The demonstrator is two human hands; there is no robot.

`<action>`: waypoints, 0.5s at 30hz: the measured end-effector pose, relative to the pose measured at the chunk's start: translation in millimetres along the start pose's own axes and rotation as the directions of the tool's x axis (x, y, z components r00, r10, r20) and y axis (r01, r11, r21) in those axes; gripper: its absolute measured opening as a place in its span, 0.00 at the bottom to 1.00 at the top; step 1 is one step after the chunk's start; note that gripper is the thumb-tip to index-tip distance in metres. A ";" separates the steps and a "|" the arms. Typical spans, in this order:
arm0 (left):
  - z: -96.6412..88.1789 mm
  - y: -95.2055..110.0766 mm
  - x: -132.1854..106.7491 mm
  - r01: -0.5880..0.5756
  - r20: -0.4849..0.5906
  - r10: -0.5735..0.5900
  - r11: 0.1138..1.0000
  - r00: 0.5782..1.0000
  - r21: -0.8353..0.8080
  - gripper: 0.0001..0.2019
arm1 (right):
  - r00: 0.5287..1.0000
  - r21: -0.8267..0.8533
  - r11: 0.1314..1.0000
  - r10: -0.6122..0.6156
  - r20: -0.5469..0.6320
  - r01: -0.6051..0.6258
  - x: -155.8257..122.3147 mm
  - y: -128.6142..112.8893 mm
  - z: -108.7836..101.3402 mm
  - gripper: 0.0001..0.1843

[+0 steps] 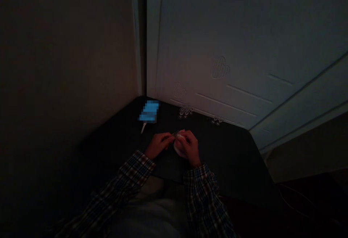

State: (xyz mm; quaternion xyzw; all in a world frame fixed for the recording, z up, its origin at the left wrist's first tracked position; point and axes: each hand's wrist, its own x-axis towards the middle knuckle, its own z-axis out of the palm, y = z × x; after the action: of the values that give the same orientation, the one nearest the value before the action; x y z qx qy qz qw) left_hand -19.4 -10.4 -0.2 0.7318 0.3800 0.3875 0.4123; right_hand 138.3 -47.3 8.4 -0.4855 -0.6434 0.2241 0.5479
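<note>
Hands (158,145) (191,146) at pinkish item (178,150), dark table (225,154), bright blue screen (149,111)

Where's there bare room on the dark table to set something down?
Best patch: right side of the table, between the right hand and right edge; looks bare, though dim. Between the blue screen, left hand and left edge also seems free, but darker. Crowded: centre, both hands at a pale item; back edge, small shiny things.

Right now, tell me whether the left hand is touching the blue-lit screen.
Apart: the head view shows dark tabletop between the left hand and the blue-lit screen.
</note>
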 end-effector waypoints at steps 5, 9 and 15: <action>1.9 -1.4 1.9 0.005 -0.033 -0.004 0.999 0.999 0.039 0.14 | 0.998 -0.067 0.997 0.028 -0.052 -0.031 -0.2 -2.0 0.5 0.07; 3.8 -0.1 3.4 0.012 -0.105 -0.016 0.999 0.994 -0.039 0.15 | 0.989 -0.089 0.993 0.071 -0.127 -0.083 1.3 0.3 1.0 0.08; 3.6 -2.1 4.4 0.015 -0.113 -0.027 0.995 0.993 -0.102 0.21 | 0.983 -0.079 0.990 0.102 -0.154 -0.115 1.7 5.8 0.9 0.09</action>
State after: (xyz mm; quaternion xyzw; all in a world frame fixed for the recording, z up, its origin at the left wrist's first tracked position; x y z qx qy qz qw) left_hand -14.9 -6.9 -2.2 0.6827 0.3907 0.4429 0.4303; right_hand 139.8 -43.1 4.2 -0.5587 -0.5825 0.1881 0.5596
